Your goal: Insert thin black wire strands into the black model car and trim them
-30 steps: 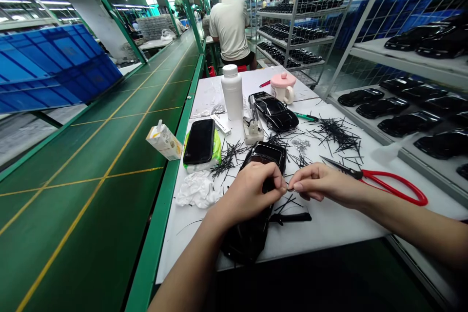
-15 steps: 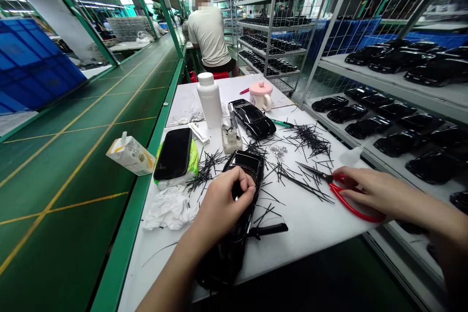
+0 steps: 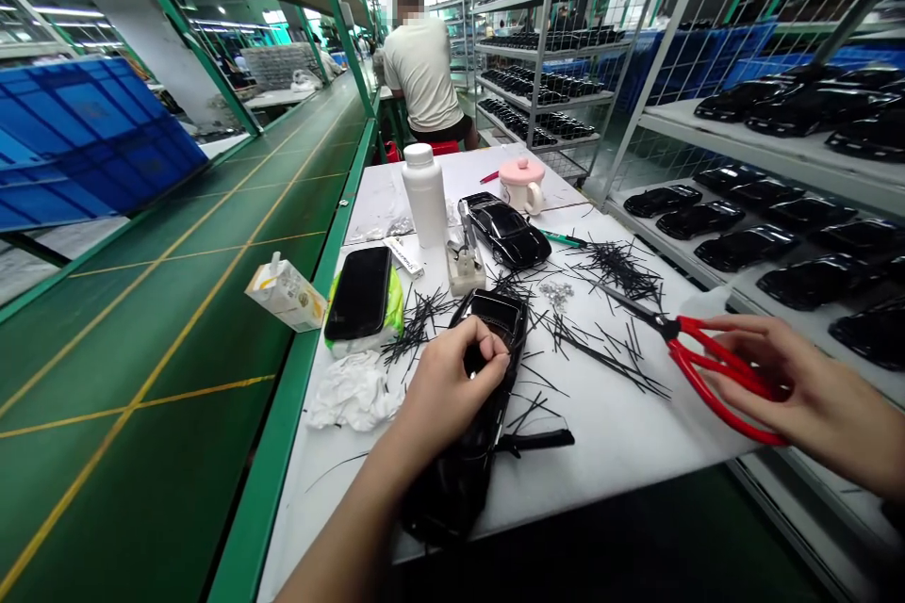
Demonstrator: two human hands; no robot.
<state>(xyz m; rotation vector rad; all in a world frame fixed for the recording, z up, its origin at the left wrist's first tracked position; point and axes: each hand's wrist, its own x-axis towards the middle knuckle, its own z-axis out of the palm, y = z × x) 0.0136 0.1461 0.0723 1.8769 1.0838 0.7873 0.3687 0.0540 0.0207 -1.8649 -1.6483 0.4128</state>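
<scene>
My right hand (image 3: 792, 386) grips the red-handled scissors (image 3: 721, 377) at the right edge of the table, their dark blades parted a little and pointing to the far left. Over the black model car (image 3: 459, 480) in front of me, my left hand (image 3: 452, 377) is closed in a pinch, thumb against forefinger. What sits between those fingertips is too small to make out. The hand covers the car's middle. A thin black strip-like tool (image 3: 537, 440) lies beside the car. Short black strips (image 3: 622, 268) are scattered about the white table.
Beyond the car stand a second black model car (image 3: 505, 231), a white bottle (image 3: 425, 198) and a pink-lidded mug (image 3: 521, 184). A phone (image 3: 359, 292), crumpled tissue (image 3: 353, 391) and drink carton (image 3: 287, 294) are on the left, by the green conveyor (image 3: 190, 301). Racks (image 3: 770, 155) of cars line the right.
My right hand has closed round the scissors' handles and shifted right, and the scissors have moved with it. The left hand keeps its pinch over the car. The view has swung slightly left.
</scene>
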